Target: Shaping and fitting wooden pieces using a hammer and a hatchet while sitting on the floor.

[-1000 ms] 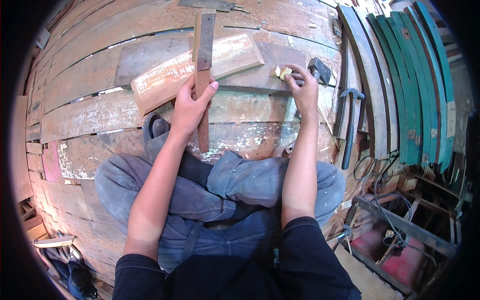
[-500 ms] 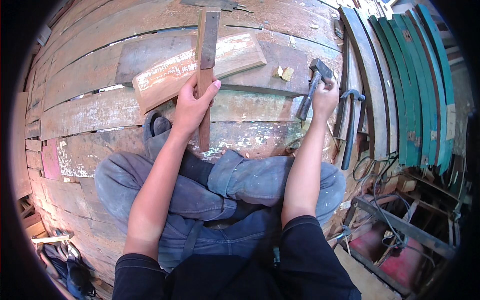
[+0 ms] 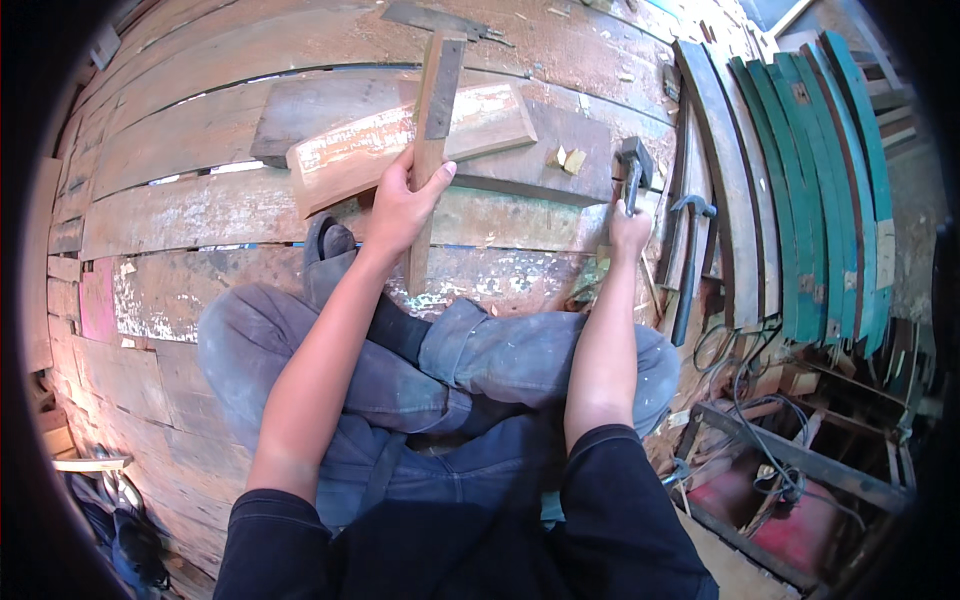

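My left hand [image 3: 405,208] is closed round a wooden stick [image 3: 437,100], which it holds upright above my crossed legs. The stick's upper end has a dark face, and its lower part is bare reddish wood. In my right hand [image 3: 630,230] is a hammer [image 3: 634,160] with a dark square head, gripped by its handle with the head pointing away from me. Behind the stick lies a curved wooden piece [image 3: 345,160] with flaking white paint. It rests on a thick dark plank [image 3: 570,130], where two small wood chunks [image 3: 573,161] also sit.
A claw hammer [image 3: 690,260] lies right of my right hand, beside long curved boards [image 3: 722,180]. Several green slats [image 3: 800,200] stand further right. Cables and a metal frame [image 3: 800,455] are at the lower right. A handsaw [image 3: 440,20] lies on the far floorboards.
My right hand has moved from the hammer's head down to its handle, and the hammer now stands more upright. The stick appears slightly lower and further right in view.
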{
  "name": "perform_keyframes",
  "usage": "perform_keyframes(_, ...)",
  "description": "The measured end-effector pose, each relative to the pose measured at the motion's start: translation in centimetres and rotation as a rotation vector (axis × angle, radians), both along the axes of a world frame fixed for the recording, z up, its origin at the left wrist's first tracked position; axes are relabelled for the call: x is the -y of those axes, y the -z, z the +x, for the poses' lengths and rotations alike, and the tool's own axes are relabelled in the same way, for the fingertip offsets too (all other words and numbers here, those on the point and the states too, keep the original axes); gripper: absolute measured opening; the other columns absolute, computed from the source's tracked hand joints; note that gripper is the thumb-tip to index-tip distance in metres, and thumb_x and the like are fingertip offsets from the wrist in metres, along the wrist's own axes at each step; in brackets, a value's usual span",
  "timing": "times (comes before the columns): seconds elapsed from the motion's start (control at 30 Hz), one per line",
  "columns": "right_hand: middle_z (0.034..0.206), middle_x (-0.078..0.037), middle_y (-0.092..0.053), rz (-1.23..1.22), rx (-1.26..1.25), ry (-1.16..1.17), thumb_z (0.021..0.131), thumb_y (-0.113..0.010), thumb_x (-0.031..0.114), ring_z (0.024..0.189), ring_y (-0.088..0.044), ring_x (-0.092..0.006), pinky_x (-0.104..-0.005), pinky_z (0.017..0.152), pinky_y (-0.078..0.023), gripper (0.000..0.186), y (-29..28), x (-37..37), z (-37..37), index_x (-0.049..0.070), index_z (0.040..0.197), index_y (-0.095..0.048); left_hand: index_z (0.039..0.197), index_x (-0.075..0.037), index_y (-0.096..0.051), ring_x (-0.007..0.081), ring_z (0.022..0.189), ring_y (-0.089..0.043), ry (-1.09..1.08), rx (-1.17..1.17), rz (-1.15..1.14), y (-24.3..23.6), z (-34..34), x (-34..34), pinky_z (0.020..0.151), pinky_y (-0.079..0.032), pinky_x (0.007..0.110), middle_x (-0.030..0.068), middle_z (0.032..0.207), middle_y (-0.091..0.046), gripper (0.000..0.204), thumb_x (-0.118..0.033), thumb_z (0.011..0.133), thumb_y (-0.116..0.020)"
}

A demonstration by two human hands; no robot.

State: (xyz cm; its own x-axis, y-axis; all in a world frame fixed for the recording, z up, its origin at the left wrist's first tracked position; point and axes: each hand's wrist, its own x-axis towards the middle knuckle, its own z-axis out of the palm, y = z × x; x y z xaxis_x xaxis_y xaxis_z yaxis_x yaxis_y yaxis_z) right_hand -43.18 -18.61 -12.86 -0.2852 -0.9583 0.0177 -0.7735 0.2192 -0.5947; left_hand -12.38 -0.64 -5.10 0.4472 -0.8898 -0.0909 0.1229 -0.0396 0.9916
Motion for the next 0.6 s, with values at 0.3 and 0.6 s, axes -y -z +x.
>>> perform_keyframes(0.3,0.058,0.001,-0.042,-0.002,0.932,-0.162,0.100,-0.051,0.023,0.039,-0.041,-0.0074,-0.0248,0.033,-0.033,0.021,-10.7,-11.2,5.6,0.007,0.090,-0.043,0.110,0.000,-0.060,0.0094,0.084,-0.056,-0.072,0.144,-0.114,1.5,0.7,-1.0,0.076,-0.046,0.027,0.0042,0.091,-0.063,0.033,-0.026,0.090,-0.066)
perform_keyframes(0.6,0.057,0.002,-0.045,-0.079,0.821,-0.366,0.100,-0.049,0.017,0.040,-0.043,-0.0062,-0.0246,0.034,-0.034,0.015,-10.9,-18.3,6.4,0.006,0.091,-0.046,0.107,-0.003,-0.059,0.0060,0.064,-0.049,-0.121,-0.010,-0.117,2.0,1.8,-3.6,0.057,-0.041,0.024,-0.0016,0.078,-0.057,0.029,-0.025,0.090,-0.067)
